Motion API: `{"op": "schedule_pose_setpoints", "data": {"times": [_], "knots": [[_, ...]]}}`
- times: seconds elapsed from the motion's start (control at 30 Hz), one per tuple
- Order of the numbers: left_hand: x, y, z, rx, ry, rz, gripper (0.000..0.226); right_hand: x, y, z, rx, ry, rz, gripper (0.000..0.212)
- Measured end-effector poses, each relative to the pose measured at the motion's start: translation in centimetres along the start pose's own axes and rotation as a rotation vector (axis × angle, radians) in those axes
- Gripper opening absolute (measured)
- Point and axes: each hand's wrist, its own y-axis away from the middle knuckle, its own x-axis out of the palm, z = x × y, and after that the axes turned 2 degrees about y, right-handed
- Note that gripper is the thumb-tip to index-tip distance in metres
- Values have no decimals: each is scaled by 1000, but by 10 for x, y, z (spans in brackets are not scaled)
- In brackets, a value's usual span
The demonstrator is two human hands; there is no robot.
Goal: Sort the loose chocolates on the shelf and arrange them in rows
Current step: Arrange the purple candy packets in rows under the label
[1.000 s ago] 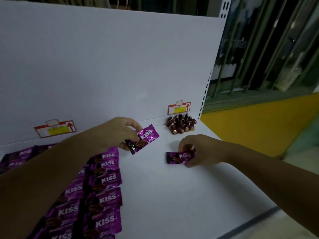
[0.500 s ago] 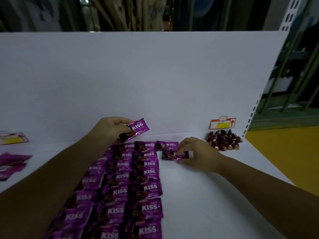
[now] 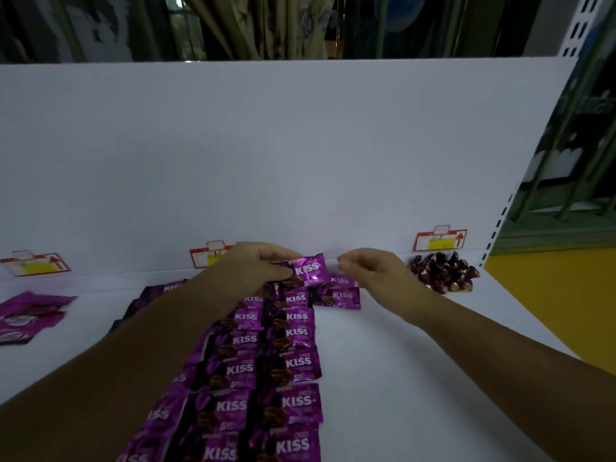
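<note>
Right hand [image 3: 373, 278] has left the shelf packet, fingers loosely curled, holding nothing. Left hand [image 3: 260, 268] pinches a glossy purple KISS packet [image 3: 308, 270] above the rows of packets [image 3: 266, 378].

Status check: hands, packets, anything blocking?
Left hand pinching one KISS packet above rows. Right hand empty, open, over new row's two packets. Foil chocolate pile at right, clear.

At frame centre, the left hand [image 3: 263, 265] pinches a shiny purple "KISS" chocolate packet [image 3: 308, 270] above rows of matching purple packets [image 3: 266, 365] on the white shelf [image 3: 416, 378]. The right hand [image 3: 373, 275] hovers beside it, fingers loosely curled and empty. At right lies a heap of dark maroon foil-wrapped chocolates [image 3: 443, 273].
</note>
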Motion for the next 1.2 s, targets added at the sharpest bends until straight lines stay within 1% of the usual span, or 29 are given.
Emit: {"op": "schedule_pose_setpoints", "data": {"times": [0.03,0.07,0.17,0.23,0.33,0.4,0.47,0.53,0.6,0.77,0.83,0.93,1.03,1.1,1.2], "knots": [[7,-1,-3,19,-11,22,26,-4,3,9,57,-164,8,16],[14,-2,-7,39,-20,41,26,-8,5,15,78,-212,20,15],[30,-6,-16,111,-64,76,25,-16,14,23,133,-244,53,7],[35,-9,-18,151,-118,49,24,-20,16,18,217,-282,36,4],[32,-16,-13,185,-285,-26,23,-23,20,2,338,-255,10,5],[29,-21,-8,176,-359,4,25,-20,22,-9,395,-211,9,8],[28,-25,-4,147,-350,34,27,-13,24,-16,419,-181,11,10],[28,-27,-2,128,-323,34,29,-8,23,-18,420,-152,24,11],[27,-29,2,141,-372,37,29,-4,22,-19,417,-119,43,12],[30,-35,16,195,-738,102,31,2,14,-21,414,-101,24,10],[35,-36,19,217,-823,146,33,3,11,-22,423,-98,24,10],[39,-37,23,295,-900,188,41,6,9,-24,407,-46,38,11],[42,-40,29,387,-970,241,50,8,8,-26,320,157,43,12],[46,-39,31,411,-976,270,45,8,8,-30,275,263,55,13],[53,-37,35,429,-947,297,40,6,10,-37,237,263,26,13]]}}
